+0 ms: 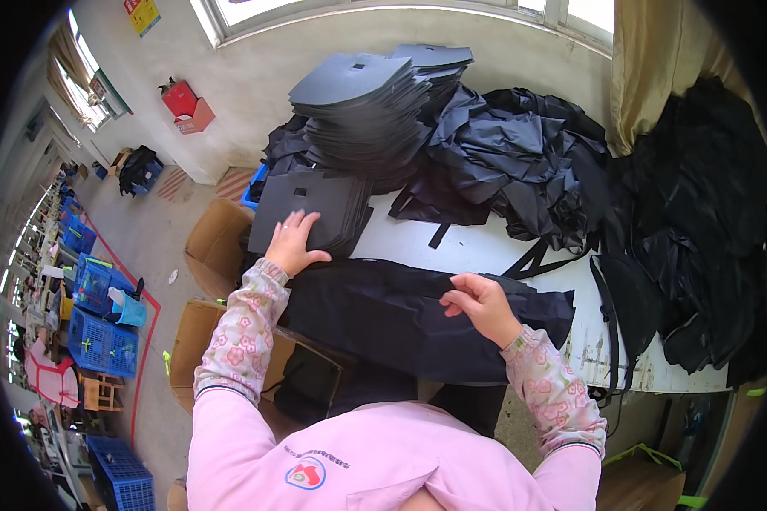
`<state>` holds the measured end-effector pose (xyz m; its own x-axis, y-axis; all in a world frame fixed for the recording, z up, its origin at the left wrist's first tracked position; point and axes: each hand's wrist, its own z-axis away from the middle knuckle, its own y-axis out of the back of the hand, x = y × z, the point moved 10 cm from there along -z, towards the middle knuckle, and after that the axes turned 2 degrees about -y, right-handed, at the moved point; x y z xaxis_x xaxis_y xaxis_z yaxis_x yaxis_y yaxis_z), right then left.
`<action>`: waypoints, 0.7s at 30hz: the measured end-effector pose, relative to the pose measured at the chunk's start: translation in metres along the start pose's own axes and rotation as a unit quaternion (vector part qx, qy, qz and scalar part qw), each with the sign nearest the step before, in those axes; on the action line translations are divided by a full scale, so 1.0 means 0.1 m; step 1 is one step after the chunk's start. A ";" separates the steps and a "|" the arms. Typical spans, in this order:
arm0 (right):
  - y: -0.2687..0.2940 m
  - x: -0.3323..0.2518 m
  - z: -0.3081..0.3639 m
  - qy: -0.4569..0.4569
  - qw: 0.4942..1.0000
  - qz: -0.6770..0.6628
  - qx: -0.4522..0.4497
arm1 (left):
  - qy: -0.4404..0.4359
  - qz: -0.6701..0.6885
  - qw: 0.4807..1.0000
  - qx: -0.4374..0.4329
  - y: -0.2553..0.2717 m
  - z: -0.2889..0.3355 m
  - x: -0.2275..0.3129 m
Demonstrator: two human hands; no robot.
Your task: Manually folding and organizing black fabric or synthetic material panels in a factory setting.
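Observation:
My left hand point(291, 244) lies with spread fingers on the front edge of a short stack of dark grey panels point(315, 192), each with a small rectangular slot. A long black fabric piece point(375, 319) stretches across the table edge in front of me, partly hanging over it. Above its right part hovers my right hand point(483, 308), fingers loosely bent and apart, with nothing visible in them. Behind the short stack rises a taller pile of the same slotted panels point(358, 81).
Heaps of black fabric point(520, 145) cover the back of the white table point(481, 243). More black pieces with straps point(626, 307) lie to the right. Cardboard boxes point(217, 243) stand left of the table. Blue crates point(102, 341) line the floor farther left.

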<state>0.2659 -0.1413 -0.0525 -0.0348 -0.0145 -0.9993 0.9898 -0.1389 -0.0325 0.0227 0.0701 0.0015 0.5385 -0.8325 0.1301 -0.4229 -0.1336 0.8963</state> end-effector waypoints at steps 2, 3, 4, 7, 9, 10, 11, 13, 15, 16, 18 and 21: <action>0.14 0.20 0.03 -0.062 0.998 -0.023 0.014 | 0.056 -0.051 0.996 -0.041 -0.14 0.11 -0.32; 0.17 0.25 0.07 -0.067 0.998 -0.015 0.009 | 0.069 -0.012 0.996 -0.057 -0.12 0.10 -0.33; 0.21 0.28 0.08 -0.067 0.998 -0.015 0.009 | 0.083 0.026 0.993 -0.073 -0.11 0.10 -0.34; 0.25 0.31 0.10 -0.054 0.998 -0.031 -0.011 | 0.150 0.078 0.972 -0.164 -0.05 -0.02 -0.31; 0.26 0.34 0.13 -0.051 0.998 -0.024 -0.010 | 0.125 0.096 0.978 -0.135 0.01 -0.04 -0.28; 0.25 0.33 0.13 -0.049 0.998 -0.025 -0.010 | 0.099 0.114 0.983 -0.107 0.08 -0.07 -0.22; 0.22 0.29 0.13 -0.029 0.999 -0.025 -0.018 | 0.097 0.113 0.983 -0.106 0.07 -0.04 -0.17; 0.23 0.24 0.14 -0.015 1.000 -0.024 -0.009 | 0.021 0.223 0.974 0.028 0.48 -0.18 0.53; 0.14 0.00 0.10 0.019 1.000 0.011 -0.009 | 0.017 0.292 0.956 0.022 0.66 -0.12 1.08; 0.14 -0.06 0.09 0.016 1.000 0.012 -0.002 | 0.026 0.318 0.948 0.004 0.63 -0.08 1.23; 0.09 -0.23 0.07 0.045 0.997 0.059 0.003 | -0.007 0.371 0.928 -0.032 0.63 -0.07 1.56; 0.17 -0.30 0.08 0.052 0.994 0.075 0.054 | -0.026 0.383 0.921 -0.072 0.54 -0.01 1.70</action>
<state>0.2824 -0.1509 -0.0228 0.1320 0.0581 -0.9895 0.9619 -0.2487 0.1137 0.0924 -0.0785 0.0728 0.0855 -0.6778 0.7302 -0.5617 0.5725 0.5972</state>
